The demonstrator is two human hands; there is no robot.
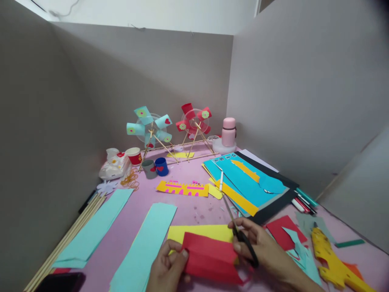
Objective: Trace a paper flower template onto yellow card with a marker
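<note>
My left hand (166, 265) pinches the left edge of a folded red paper (209, 257), thumb on top. That red sheet lies over a yellow sheet (200, 233) on the pink tabletop. In my right hand (267, 253) is a pair of black-handled scissors (240, 231), fingers through the loops. The blades point up and away from me, past the top edge of the red paper, slightly parted. Both hands sit at the near edge of the table.
Two light-blue paper strips (142, 247) lie at left beside wooden sticks (69, 237). Two paper-cup wheels (150, 127) on stick stands, small cups (161, 166) and a pink bottle (228, 132) stand at the back. Stacked blue, yellow and black sheets (249, 184), a white pen (221, 180), markers, scraps and a yellow glue gun (332, 263) sit right.
</note>
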